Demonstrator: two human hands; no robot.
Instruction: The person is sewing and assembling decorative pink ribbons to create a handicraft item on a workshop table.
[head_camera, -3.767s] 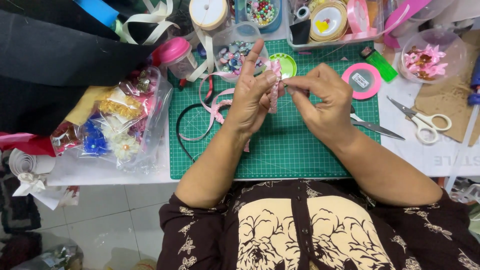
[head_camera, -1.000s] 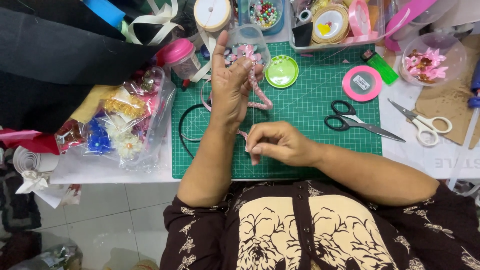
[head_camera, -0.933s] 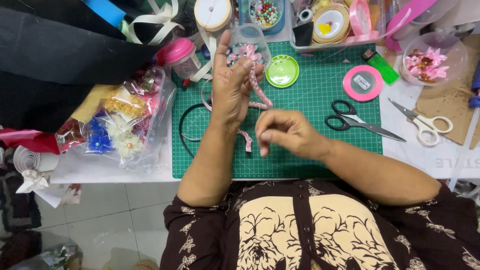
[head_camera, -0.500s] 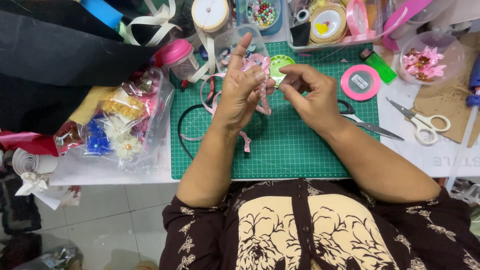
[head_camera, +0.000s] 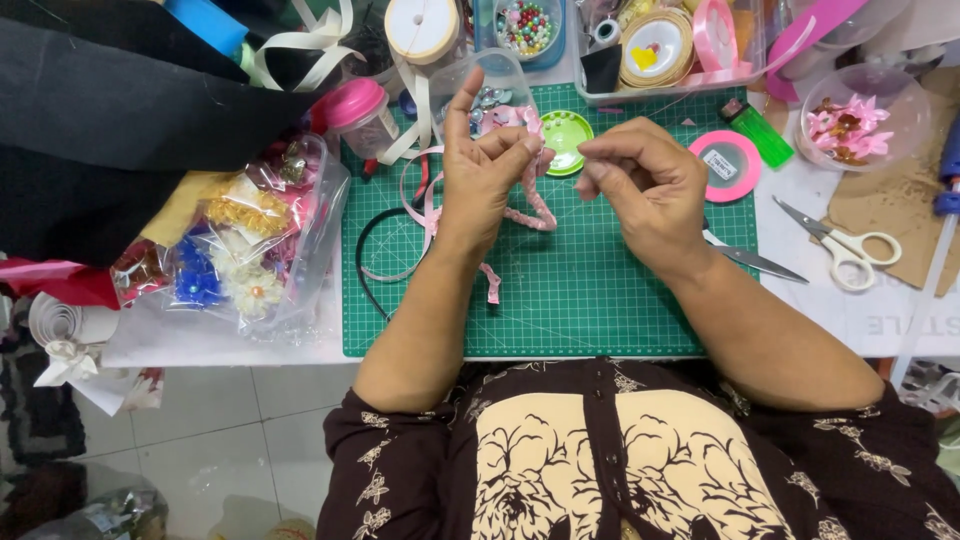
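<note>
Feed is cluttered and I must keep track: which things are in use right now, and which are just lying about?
In use:
left hand
right hand
pink ribbon
green cutting mat

Lying about:
white-handled scissors
pink tape roll
green lid
black headband
bag of fabric flowers

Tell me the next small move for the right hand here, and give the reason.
Probably bring the right hand left to the folded pink patterned ribbon pinched in the left hand. Its fingertips are pinched together as if on something fine, too small to see, and a gap separates them from the ribbon.
</note>
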